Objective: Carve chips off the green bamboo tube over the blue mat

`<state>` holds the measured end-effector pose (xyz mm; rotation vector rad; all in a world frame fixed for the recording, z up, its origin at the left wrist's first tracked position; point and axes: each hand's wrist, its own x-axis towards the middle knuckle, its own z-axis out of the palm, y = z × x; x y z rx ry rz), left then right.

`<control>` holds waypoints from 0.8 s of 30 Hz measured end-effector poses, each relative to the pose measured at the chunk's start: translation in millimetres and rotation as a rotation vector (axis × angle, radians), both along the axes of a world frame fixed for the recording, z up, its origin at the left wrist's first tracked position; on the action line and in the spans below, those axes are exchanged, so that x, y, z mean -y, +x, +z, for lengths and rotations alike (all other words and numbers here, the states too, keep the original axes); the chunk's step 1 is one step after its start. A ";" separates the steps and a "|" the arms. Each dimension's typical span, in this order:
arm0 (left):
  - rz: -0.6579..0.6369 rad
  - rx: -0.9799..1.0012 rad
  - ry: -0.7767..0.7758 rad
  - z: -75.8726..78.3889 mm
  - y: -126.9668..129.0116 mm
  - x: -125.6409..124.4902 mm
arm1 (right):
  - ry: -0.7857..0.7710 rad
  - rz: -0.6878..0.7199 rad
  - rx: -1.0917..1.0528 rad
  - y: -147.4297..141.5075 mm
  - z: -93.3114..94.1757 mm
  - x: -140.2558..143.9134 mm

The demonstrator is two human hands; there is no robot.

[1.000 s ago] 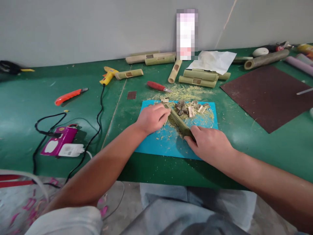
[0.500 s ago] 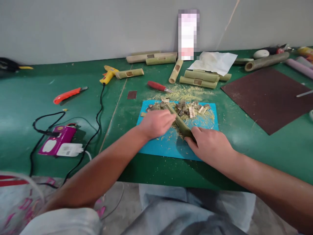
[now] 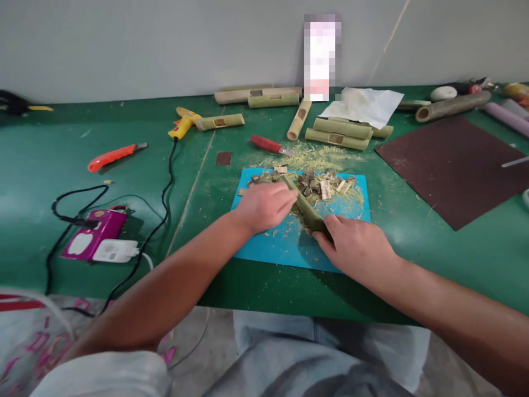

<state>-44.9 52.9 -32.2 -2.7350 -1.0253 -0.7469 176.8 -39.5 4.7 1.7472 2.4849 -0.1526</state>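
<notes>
A green bamboo piece [image 3: 305, 206] lies at a slant on the blue cutting mat [image 3: 273, 248]. My right hand [image 3: 357, 246] grips its near end. My left hand [image 3: 264, 205] is closed against the piece's left side near the middle; whether it holds a tool is hidden. Small cut bamboo chips [image 3: 324, 186] and shavings are heaped on the mat's far edge.
Behind the mat lie a red-handled knife [image 3: 269, 145], several bamboo tubes [image 3: 336, 132], white paper [image 3: 363, 105] and a yellow glue gun [image 3: 182, 124]. An orange cutter [image 3: 113, 157] and a purple device [image 3: 97, 242] with cables are at left. A brown sheet [image 3: 454, 160] lies at right.
My left hand slid toward me along the bamboo piece, from its far end to its middle. My right hand kept its hold at the near end.
</notes>
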 end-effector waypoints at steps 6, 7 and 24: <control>0.113 0.100 -0.045 -0.4 -6.5 -12.8 | 0.003 0.008 0.007 -0.3 -0.2 -0.7; 0.121 0.114 -0.059 0.2 -7.2 -14.4 | 0.002 0.008 0.006 -0.2 0.0 -0.8; 0.117 0.172 -0.119 2.5 -7.7 -17.7 | 0.020 0.006 -0.032 1.6 -3.5 -1.3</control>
